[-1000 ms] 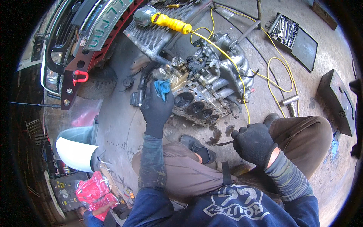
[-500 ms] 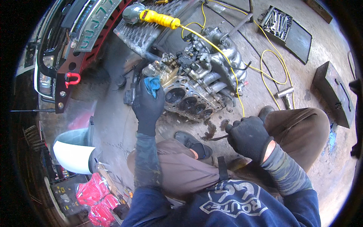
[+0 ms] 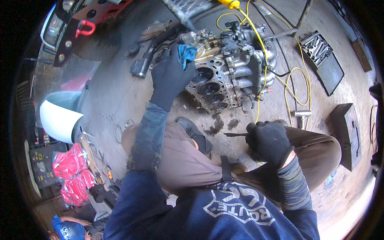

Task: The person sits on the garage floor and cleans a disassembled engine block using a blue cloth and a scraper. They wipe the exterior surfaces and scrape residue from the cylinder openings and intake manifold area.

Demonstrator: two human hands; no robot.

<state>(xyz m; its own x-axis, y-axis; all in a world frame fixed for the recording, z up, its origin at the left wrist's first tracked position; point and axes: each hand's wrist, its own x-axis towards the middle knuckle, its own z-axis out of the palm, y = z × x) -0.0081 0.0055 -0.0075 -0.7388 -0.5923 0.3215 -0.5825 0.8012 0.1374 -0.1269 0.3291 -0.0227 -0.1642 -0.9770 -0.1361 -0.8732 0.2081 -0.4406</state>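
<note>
My left hand (image 3: pixel 171 77), in a black glove, is closed around a crumpled blue cloth (image 3: pixel 187 55). It is at the left edge of a greasy engine block (image 3: pixel 219 82), whose flat top face shows several dark cylinder bores. My right hand (image 3: pixel 270 143), gloved as well, is held over my bent knee. From its closed fingers a thin dark blade (image 3: pixel 235 135) sticks out to the left, perhaps a scraper; its handle is hidden in the fist. A ribbed metal intake manifold (image 3: pixel 270 55) sits on the engine's right side.
A yellow cable (image 3: pixel 289 90) loops over the engine and floor. To the right are an open socket case (image 3: pixel 319 50), a metal toolbox (image 3: pixel 346 136) and a hammer-like tool (image 3: pixel 303 114). A car bumper with a red shackle (image 3: pixel 85 28) stands upper left. Another person (image 3: pixel 69 229) is at lower left.
My view has tilted and shifted, so the engine appears higher and farther right. Both hands keep their hold on the cloth and the blade. Another person now shows at lower left.
</note>
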